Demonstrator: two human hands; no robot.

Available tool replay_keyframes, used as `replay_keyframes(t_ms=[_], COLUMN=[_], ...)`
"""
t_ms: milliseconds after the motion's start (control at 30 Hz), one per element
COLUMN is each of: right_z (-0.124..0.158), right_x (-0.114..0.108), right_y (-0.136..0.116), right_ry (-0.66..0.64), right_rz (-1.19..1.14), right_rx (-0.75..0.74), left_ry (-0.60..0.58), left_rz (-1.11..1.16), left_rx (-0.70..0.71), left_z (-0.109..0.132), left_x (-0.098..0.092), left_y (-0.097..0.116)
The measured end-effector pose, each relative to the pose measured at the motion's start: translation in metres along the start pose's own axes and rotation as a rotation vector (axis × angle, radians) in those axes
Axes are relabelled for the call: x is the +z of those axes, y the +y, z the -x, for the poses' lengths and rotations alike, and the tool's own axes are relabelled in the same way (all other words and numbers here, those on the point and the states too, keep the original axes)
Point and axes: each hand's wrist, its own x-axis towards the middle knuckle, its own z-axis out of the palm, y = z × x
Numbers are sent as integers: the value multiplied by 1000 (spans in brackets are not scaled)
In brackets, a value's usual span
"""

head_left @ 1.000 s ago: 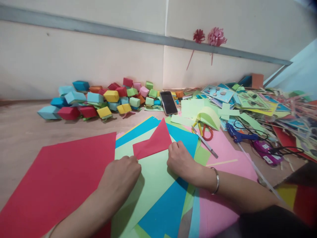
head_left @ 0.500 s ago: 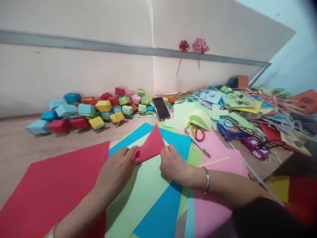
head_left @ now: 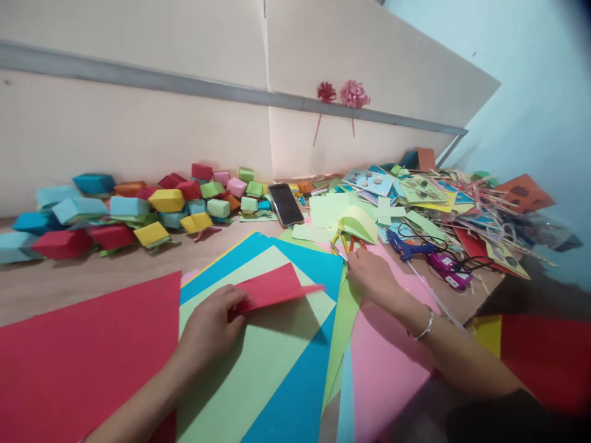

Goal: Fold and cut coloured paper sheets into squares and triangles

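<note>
My left hand (head_left: 215,326) is closed on the near-left end of a folded red paper piece (head_left: 272,289), thumb below and fingers on top. The piece is tilted above a pale green sheet (head_left: 258,344), and its pointed right end is blurred. Off to the right, my right hand (head_left: 372,274) curls its fingers over a slim silver craft knife (head_left: 340,252), whose left end sticks out past them. Scissors with yellow and orange handles (head_left: 336,239) lie right beside these fingers, partly hidden.
Blue sheets (head_left: 295,381), a large red sheet (head_left: 87,357) and a pink sheet (head_left: 388,351) cover the near table. Behind are coloured paper boxes (head_left: 166,200), a phone (head_left: 286,204), a blue glue gun (head_left: 409,247), a purple power strip (head_left: 447,271) and piled craft pieces (head_left: 415,189).
My right hand has left the folded red paper and moved right to the craft knife and scissors. The red paper has tipped lower in my left hand. The view has shifted rightward.
</note>
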Motion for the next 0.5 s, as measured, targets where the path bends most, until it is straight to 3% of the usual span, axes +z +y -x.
replay_keyframes(t_ms=[133, 333, 400, 500], right_z=[0, 0, 2, 1], right_x=[11, 11, 4, -3], right_y=[17, 22, 22, 18], right_ry=[-38, 98, 119, 52], right_rz=[6, 10, -94, -349], right_rx=[26, 49, -33, -286], left_ry=[-26, -96, -101, -115], left_rz=[-47, -165, -172, -186], left_rx=[104, 140, 139, 130], left_z=[5, 8, 8, 8], left_x=[3, -2, -2, -2], left_y=[-3, 4, 4, 3])
